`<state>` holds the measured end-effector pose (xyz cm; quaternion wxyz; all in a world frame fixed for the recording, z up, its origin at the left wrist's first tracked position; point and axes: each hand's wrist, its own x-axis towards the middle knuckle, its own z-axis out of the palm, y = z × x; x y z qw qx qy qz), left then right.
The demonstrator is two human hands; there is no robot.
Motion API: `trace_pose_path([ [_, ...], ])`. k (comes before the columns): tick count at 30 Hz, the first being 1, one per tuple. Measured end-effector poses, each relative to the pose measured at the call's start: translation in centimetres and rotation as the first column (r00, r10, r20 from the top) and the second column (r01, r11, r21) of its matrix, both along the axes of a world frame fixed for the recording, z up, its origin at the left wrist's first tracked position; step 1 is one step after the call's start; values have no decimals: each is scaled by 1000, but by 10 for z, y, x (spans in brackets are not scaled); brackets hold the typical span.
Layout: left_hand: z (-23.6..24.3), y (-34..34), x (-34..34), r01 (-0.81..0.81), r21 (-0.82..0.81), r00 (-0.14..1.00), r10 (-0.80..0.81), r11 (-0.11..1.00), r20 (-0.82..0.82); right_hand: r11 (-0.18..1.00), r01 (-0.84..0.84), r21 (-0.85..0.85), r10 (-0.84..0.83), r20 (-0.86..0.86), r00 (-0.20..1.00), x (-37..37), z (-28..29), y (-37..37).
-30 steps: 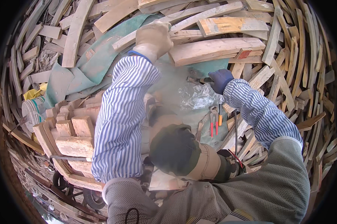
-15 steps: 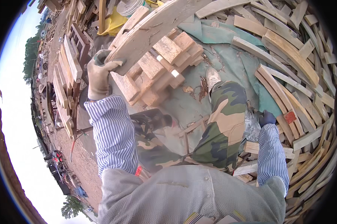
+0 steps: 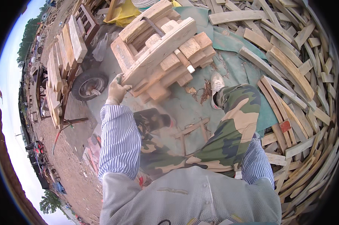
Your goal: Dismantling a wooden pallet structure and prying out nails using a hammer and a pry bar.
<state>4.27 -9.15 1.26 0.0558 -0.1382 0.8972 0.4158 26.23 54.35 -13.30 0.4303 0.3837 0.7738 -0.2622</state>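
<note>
My left hand (image 3: 117,91), in a pale work glove, is closed around the near left end of a long wooden board (image 3: 163,49). The board rests slanting across a stack of thick wooden blocks (image 3: 158,92). Past its far edge a dark curved metal bar (image 3: 153,26) lies over the wood. A brown wooden rod with a white end (image 3: 184,61) sticks out from the stack on my side of the board. My right hand is hidden behind my camouflage-clad leg; only the striped sleeve (image 3: 256,160) shows.
A big pile of curved wooden strips (image 3: 293,56) covers the right side. Green sheeting (image 3: 229,41) lies under the stack. To the left stand a rubber wheel (image 3: 89,84) and leaning planks (image 3: 69,43). A small wooden frame (image 3: 192,129) lies between my feet.
The board has come down from a raised position onto the block stack, my left hand still on its end. My right hand has moved out of sight behind my leg.
</note>
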Motion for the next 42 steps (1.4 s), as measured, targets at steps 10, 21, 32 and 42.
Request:
trace_pose_path([
  [10, 4, 5, -11, 78, -553, 991, -5, 830, 132, 844, 258, -471, -503, -523, 689, -23, 173, -30],
  [21, 6, 16, 2, 80, -555, 996, -53, 828, 66, 696, -319, -644, -565, -764, 311, -123, 275, -256],
  [32, -3, 14, -4, 102, -500, 995, -82, 860, 63, 807, -342, -482, -50, -632, 773, -191, 187, -347],
  [42, 2, 14, -13, 110, -445, 994, -98, 889, 49, 765, -639, 87, 457, -772, 442, -206, 116, -332],
])
